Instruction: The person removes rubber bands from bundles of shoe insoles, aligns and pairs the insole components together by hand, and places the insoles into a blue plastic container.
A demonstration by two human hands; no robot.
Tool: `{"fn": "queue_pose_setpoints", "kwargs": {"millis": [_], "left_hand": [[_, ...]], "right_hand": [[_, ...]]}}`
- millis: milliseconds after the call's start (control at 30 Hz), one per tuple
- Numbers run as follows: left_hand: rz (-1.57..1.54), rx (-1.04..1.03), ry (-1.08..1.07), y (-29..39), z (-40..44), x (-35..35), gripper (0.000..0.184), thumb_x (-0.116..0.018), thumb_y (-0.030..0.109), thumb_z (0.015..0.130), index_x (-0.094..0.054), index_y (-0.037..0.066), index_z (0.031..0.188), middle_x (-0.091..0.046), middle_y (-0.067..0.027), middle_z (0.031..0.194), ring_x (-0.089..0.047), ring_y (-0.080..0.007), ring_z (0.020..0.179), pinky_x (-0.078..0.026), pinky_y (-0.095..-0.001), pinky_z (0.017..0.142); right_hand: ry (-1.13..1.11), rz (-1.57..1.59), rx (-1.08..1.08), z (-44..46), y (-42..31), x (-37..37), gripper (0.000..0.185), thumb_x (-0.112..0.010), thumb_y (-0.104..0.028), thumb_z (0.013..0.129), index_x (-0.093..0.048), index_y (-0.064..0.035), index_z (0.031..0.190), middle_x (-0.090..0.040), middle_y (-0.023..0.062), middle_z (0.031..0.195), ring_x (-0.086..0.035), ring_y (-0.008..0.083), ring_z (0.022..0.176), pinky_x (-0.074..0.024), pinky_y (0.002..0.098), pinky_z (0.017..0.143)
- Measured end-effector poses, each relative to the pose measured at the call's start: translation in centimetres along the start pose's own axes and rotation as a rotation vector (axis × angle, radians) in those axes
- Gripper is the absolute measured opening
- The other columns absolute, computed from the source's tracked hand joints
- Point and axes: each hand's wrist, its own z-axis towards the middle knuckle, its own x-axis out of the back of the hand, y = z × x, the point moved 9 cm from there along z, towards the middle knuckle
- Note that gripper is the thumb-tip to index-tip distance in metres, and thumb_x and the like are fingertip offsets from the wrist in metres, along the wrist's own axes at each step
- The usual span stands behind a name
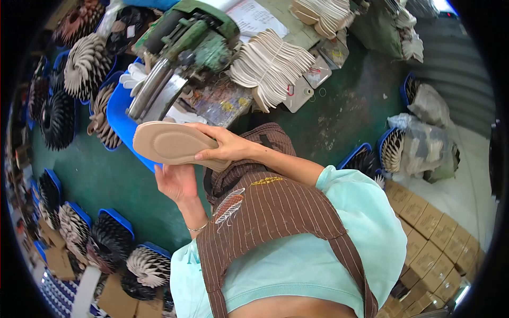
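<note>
My right hand (pixel 228 144) is closed around the narrower part of a beige shoe insole (pixel 172 143), its thumb on the upper face. The insole's broad, rounded end points left and shows a raised oval contour. Just below it is my left hand (pixel 178 183), palm turned up and thumb stretched out; its other fingers are partly hidden by the insole. Whether the left hand touches the insole is unclear. Beyond them stands a green machine (pixel 207 47) with a metal roller (pixel 151 90), above a blue bin (pixel 121 119).
On the workbench (pixel 220 103) lies a tied bundle of pale insoles (pixel 273 66), with another bundle (pixel 323 13) behind. Papers (pixel 254 18) lie near the machine. Blue baskets of coiled insoles (pixel 111 233) stand at left on the green floor (pixel 90 175). Cardboard boxes (pixel 435 233) are stacked at right.
</note>
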Motion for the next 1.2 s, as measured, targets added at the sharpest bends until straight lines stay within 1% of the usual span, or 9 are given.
{"fn": "queue_pose_setpoints", "kwargs": {"millis": [233, 367, 567, 767, 933, 1000, 1033, 1100, 1200], "left_hand": [[0.137, 0.167, 0.013, -4.7, 2.1, -3.2, 0.063, -0.063, 0.036, 0.082, -0.04, 0.009, 0.134, -0.039, -0.015, 0.138, -0.032, -0.0329, 0.131, -0.022, -0.055, 0.108], [0.223, 0.455, -0.037, -10.5, 2.3, -7.0, 0.07, -0.04, 0.05, 0.092, -0.033, -0.004, 0.136, -0.038, -0.0234, 0.137, -0.042, -0.0349, 0.124, -0.032, -0.0466, 0.105], [0.336, 0.67, 0.087, -18.3, 5.3, -8.4, 0.046, -0.061, 0.004, 0.081, -0.048, -0.005, 0.125, -0.059, -0.0208, 0.114, -0.058, -0.0291, 0.106, -0.048, -0.0376, 0.092], [1.077, 0.505, -0.06, -22.7, 9.7, -13.9, 0.034, -0.062, 0.007, 0.086, -0.056, -0.007, 0.116, -0.062, -0.0063, 0.098, -0.06, -0.0133, 0.087, -0.048, -0.023, 0.076], [0.756, 0.455, -0.37, -30.9, 9.9, -22.2, 0.102, -0.052, 0.068, 0.077, -0.018, -0.002, 0.143, -0.041, -0.0223, 0.136, -0.037, -0.0284, 0.129, -0.022, -0.041, 0.109], [1.171, 0.344, -0.584, -32.8, 9.9, -24.0, 0.118, -0.072, 0.062, 0.061, -0.016, 0.0, 0.143, -0.036, -0.0214, 0.14, -0.036, -0.0304, 0.13, -0.026, -0.0424, 0.108], [1.453, 0.192, -0.755, -33.7, 9.8, -25.0, 0.124, -0.08, 0.057, 0.053, -0.017, 0.0, 0.143, -0.035, -0.022, 0.14, -0.036, -0.0322, 0.129, -0.027, -0.0432, 0.107], [2.115, -0.001, -1.013, -36.7, 9.8, -25.4, 0.13, -0.088, 0.045, 0.041, -0.02, -0.001, 0.142, -0.038, -0.0244, 0.136, -0.04, -0.0371, 0.124, -0.031, -0.0439, 0.104], [2.151, -0.195, -0.909, -38.0, 11.4, -23.8, 0.108, -0.085, 0.028, 0.05, -0.028, -0.002, 0.137, -0.049, -0.0214, 0.118, -0.049, -0.0374, 0.108, -0.038, -0.0433, 0.093]], "right_hand": [[0.04, -0.008, 0.052, -4.9, -2.6, 9.6, 0.083, -0.076, -0.02, 0.069, -0.034, -0.0071, 0.139, -0.052, 0.0124, 0.121, -0.048, 0.0219, 0.113, -0.0363, 0.037, 0.097], [-0.066, -0.107, 0.126, -7.4, -4.6, 15.8, 0.079, -0.076, -0.016, 0.064, -0.042, -0.0053, 0.135, -0.052, 0.0139, 0.123, -0.05, 0.0275, 0.112, -0.0376, 0.0385, 0.096], [-0.147, -0.048, 0.085, -11.3, -5.1, 23.3, 0.079, -0.076, -0.02, 0.062, -0.044, -0.004, 0.132, -0.054, 0.0147, 0.119, -0.052, 0.0301, 0.11, -0.0391, 0.0394, 0.094], [-0.061, -0.09, 0.046, -14.6, -4.1, 29.6, 0.083, -0.076, -0.019, 0.06, -0.042, -0.0042, 0.134, -0.053, 0.0129, 0.116, -0.052, 0.0283, 0.105, -0.0385, 0.0374, 0.094], [0.238, 0.101, 0.088, -15.4, -2.9, 34.7, 0.078, -0.076, -0.014, 0.064, -0.04, -0.0023, 0.132, -0.047, 0.0099, 0.122, -0.048, 0.0221, 0.111, -0.0359, 0.0316, 0.097], [0.379, 0.852, -0.029, -16.1, 1.1, 35.5, 0.071, -0.074, -0.007, 0.068, -0.042, -0.0031, 0.131, -0.05, 0.0029, 0.122, -0.049, 0.0169, 0.112, -0.0381, 0.029, 0.097], [0.381, 0.861, -0.03, -16.1, 1.7, 35.5, 0.071, -0.074, -0.007, 0.068, -0.042, -0.0031, 0.131, -0.05, 0.0029, 0.122, -0.049, 0.0169, 0.112, -0.0381, 0.029, 0.097], [0.483, 1.25, 0.367, -16.3, 0.6, 37.2, 0.055, -0.055, -0.032, 0.088, -0.038, -0.0091, 0.135, -0.043, 0.0097, 0.137, -0.042, 0.0249, 0.126, -0.0312, 0.0471, 0.107], [0.514, 1.221, 0.421, -15.7, 0.6, 38.0, 0.068, -0.068, -0.008, 0.076, -0.038, -0.0148, 0.136, -0.043, 0.0033, 0.137, -0.039, 0.0242, 0.128, -0.0288, 0.0455, 0.109]]}}
